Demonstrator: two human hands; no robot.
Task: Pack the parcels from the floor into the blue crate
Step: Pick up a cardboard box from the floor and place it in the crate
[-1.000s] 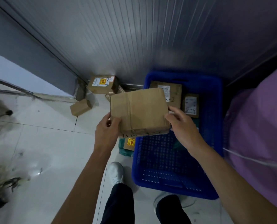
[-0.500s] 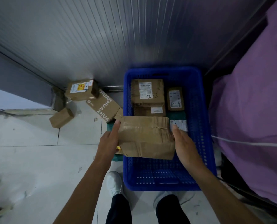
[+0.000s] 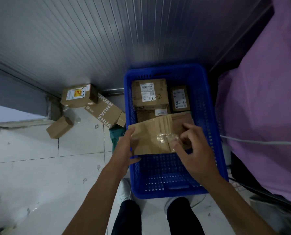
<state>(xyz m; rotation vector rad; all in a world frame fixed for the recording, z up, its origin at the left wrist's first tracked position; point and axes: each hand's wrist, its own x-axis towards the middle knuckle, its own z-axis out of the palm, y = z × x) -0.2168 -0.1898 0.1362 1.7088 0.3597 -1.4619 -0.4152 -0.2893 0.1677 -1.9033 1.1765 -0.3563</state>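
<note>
In the head view, we look down at a blue crate point(image 3: 215, 133) on a pale tiled floor point(image 3: 39, 167), set against a ribbed grey wall point(image 3: 90, 39).

Our left hand point(image 3: 124, 150) grips the left end of a flat brown parcel point(image 3: 149, 133), with the thumb on its top face and the fingers underneath. Our right hand point(image 3: 195, 156) is over the parcel's right part with its fingers curled. The fingertips are on or just above the taped face, but they are blurred, so we cannot tell whether this hand really holds the parcel.

The parcel lies across the middle of the crate, its left end reaching over the crate's left wall. We cannot tell whether it rests on anything.

At the far end of the crate lie a box marked 2-2 point(image 3: 149, 94) and, just to its right, a smaller box marked 4-4 point(image 3: 180, 98). Another labelled box point(image 3: 151, 113) shows between the 2-2 box and the held parcel.

On the floor left of the crate are:
- a box with a yellow sticker point(image 3: 78, 95), by the wall
- a box printed ZHUAN point(image 3: 105, 114), touching it
- a small plain box point(image 3: 59, 127), further left
- a teal bag point(image 3: 115, 136), beside the crate wall

A purple cloth point(image 3: 268, 99) fills the right side, with a white cable point(image 3: 260, 142) across it. Below are our dark trouser legs point(image 3: 127, 217) and a white shoe point(image 3: 124, 192).
</note>
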